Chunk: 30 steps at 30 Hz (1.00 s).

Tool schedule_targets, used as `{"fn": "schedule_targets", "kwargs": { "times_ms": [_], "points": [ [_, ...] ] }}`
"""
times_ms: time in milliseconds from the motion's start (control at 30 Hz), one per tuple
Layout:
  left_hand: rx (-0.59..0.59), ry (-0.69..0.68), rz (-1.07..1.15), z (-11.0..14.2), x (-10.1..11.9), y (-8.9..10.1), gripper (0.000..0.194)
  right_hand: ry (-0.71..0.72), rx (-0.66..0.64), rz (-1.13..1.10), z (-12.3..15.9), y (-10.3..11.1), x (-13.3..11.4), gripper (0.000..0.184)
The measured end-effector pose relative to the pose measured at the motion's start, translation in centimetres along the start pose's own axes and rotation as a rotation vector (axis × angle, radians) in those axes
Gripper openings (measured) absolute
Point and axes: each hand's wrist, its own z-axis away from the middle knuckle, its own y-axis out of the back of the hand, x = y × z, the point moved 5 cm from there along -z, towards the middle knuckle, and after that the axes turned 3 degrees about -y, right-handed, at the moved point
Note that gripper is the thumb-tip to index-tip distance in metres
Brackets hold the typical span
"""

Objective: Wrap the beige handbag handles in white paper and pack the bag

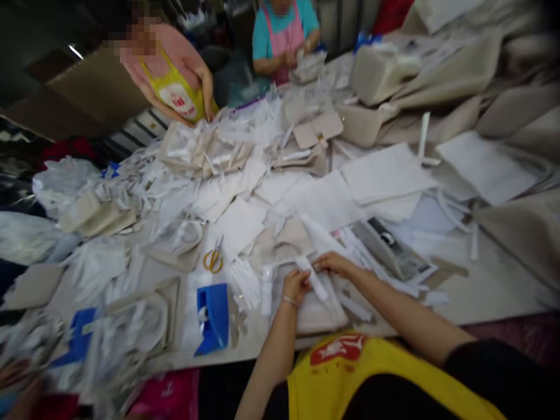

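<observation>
- White material covered the wrapped strip (318, 284), which lay on a pale bag (321, 319) between the two hands, its long axis running from 11 to 5 o'clock.
- The left hand (297, 286) was the nearer: its fingers were narrow, pinching the strip's side, with the strip's middle at 3 o'clock from them.
- The right hand (335, 263) came in from 4 o'clock, fingers bunched just beside the strip's upper part, which lay at 9 o'clock from them; whether they gripped anything could not be told.
- A second white roll (266, 290) lay at 9 o'clock from the left hand.
- Farther out from that hand, a blue tape dispenser (214, 318) stood at 8 o'clock and yellow-handled scissors (213, 262) lay at 10.
- The grey surface (499, 291) ran out to 3 o'clock; white sheets (387, 175) overlapped at 1.
- Beyond, large beige pieces (446, 81) were heaped at 1 o'clock.
- Across the surface, a person in a yellow apron (179, 87) was at 11 o'clock, and another in a pink apron (286, 41) at 12, hands at a pale bundle (308, 65).
</observation>
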Motion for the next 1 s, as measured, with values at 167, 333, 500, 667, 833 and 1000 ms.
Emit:
{"fn": "schedule_targets", "kwargs": {
  "times_ms": [167,333,500,667,833,1000],
  "points": [
    [-0.081,0.010,0.030,-3.5,-2.5,0.9,0.032,-0.086,-0.060,-0.261,-3.3,-0.9,4.0,0.013],
    [-0.106,-0.010,-0.001,-3.5,-2.3,0.7,0.034,-0.054,0.076,-0.086,-3.8,-0.5,2.9,0.008],
    [-0.134,-0.020,-0.041,-3.9,-2.6,0.7,0.040,0.021,0.047,-0.118,-3.4,-1.5,2.4,0.007],
    [-0.140,-0.046,-0.042,-4.2,-2.6,0.8,0.038,0.036,-0.288,-0.460,-2.6,-0.8,3.4,0.019],
    [-0.112,-0.030,-0.049,-4.4,-2.7,0.9,0.037,0.002,-0.526,-0.796,-2.6,0.0,5.1,0.028],
    [-0.080,-0.027,-0.067,-4.2,-2.6,0.8,0.039,0.033,-0.401,-0.728,-3.3,-0.9,5.9,0.021]
  ]
}}
